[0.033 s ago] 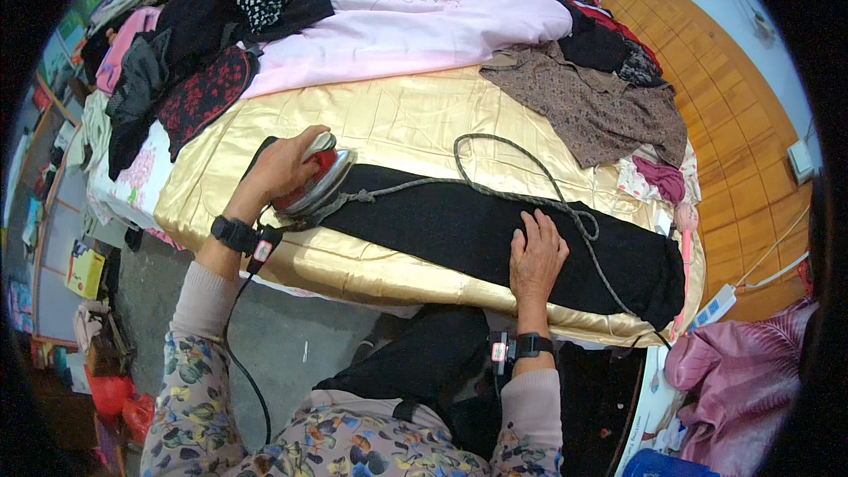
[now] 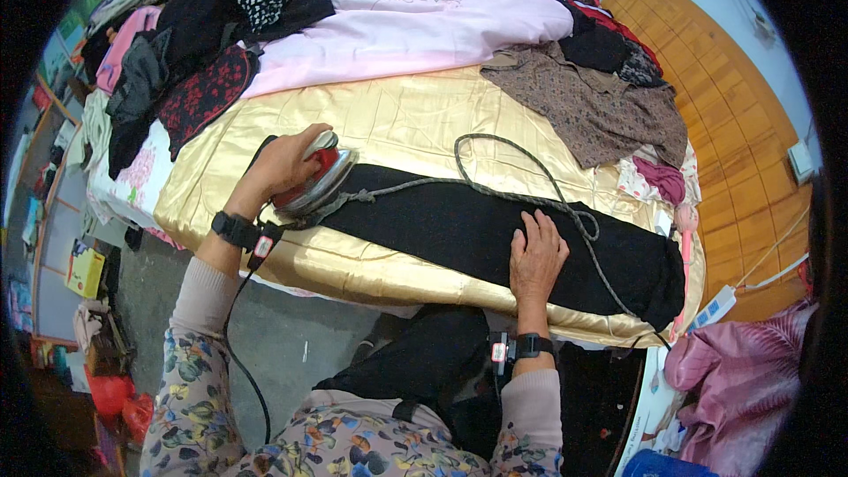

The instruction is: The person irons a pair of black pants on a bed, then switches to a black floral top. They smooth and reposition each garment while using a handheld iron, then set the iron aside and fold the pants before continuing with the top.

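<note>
My left hand (image 2: 292,159) is wrapped round the handle of a red and silver iron (image 2: 325,181). The iron rests on the left part of a long black garment (image 2: 415,221), which lies flat along the near edge of a shiny gold cover (image 2: 389,115). My right hand (image 2: 537,256) lies on the garment's right half, fingers stretched out and holding nothing. A grey cord (image 2: 495,184) runs from the iron across the black cloth, makes a loop, and trails off at the lower right. Under the iron and my left hand, part of the garment is hidden.
Dark clothes (image 2: 181,53) are heaped at the far left. A pink embroidered cloth (image 2: 397,26) spreads across the back, with a brown patterned shirt (image 2: 592,97) at the right. By the right edge are a pink stick-like object (image 2: 685,247) and a white power strip (image 2: 714,306).
</note>
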Available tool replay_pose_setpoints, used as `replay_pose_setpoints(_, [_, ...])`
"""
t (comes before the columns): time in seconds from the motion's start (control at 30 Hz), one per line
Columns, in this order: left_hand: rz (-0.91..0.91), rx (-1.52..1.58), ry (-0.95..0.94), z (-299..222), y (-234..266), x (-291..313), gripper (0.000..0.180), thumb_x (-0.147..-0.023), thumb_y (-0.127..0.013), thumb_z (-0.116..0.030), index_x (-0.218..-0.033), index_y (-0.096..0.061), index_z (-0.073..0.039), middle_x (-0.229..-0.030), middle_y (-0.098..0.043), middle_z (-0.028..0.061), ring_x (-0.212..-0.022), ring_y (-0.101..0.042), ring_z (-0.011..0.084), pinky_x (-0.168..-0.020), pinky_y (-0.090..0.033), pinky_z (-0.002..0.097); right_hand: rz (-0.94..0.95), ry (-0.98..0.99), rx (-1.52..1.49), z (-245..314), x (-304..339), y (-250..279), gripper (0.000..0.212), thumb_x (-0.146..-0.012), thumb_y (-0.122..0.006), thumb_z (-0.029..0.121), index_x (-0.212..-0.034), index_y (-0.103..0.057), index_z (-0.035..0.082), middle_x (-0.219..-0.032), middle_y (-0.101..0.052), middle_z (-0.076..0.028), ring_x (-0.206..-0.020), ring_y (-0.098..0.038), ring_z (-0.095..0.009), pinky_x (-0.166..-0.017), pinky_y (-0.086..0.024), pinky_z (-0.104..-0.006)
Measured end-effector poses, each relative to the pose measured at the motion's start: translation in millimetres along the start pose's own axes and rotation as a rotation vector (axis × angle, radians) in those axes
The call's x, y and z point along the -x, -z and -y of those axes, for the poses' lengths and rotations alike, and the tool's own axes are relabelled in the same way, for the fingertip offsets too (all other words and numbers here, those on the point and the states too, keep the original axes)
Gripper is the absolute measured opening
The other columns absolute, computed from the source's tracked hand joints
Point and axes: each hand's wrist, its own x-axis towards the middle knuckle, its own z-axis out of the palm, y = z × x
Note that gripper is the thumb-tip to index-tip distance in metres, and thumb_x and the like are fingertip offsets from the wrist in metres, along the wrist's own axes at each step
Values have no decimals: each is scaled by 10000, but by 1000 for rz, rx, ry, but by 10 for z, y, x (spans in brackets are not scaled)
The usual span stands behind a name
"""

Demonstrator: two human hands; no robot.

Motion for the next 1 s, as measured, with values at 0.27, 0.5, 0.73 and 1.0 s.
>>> replay_pose_setpoints(0.27, [38, -67, -121, -101, 35, -373, 650, -858, -699, -119, -1476, -520, -213, -1036, -738, 240, -963, -716, 419, -852, -558, 494, 6, -6, 10, 2, 1, -9, 365, -1018, -596, 257, -1356, -648, 130, -1471, -573, -103, -1403, -482, -286, -1170, -312, -490])
replay_pose_setpoints(0.5, [41, -57, -154, -212, -75, -649, 657, -858, -688, -100, -1477, -512, -227, -1101, -729, 250, -1009, -702, 432, -891, -546, 514, -4, 9, 11, -6, -3, -13, 361, -1019, -592, 258, -1350, -652, 127, -1465, -579, -102, -1395, -491, -285, -1161, -317, -490])
replay_pose_setpoints(0.73, [-41, -72, -66, -347, -249, -842, 610, -857, -678, -172, -1447, -532, -225, -1066, -739, 223, -1005, -711, 411, -865, -557, 502, -8, 9, 27, 5, 7, -23, 361, -1021, -593, 257, -1355, -647, 131, -1459, -586, -96, -1388, -499, -284, -1155, -323, -494])
replay_pose_setpoints(1.0, [-70, -77, 83, -456, -332, -992, 604, -857, -670, -166, -1442, -531, -220, -1121, -745, 193, -1034, -719, 381, -884, -566, 482, 4, 5, 37, -1, 3, -18, 366, -1015, -601, 245, -1360, -646, 131, -1471, -578, -96, -1395, -492, -280, -1161, -320, -493])
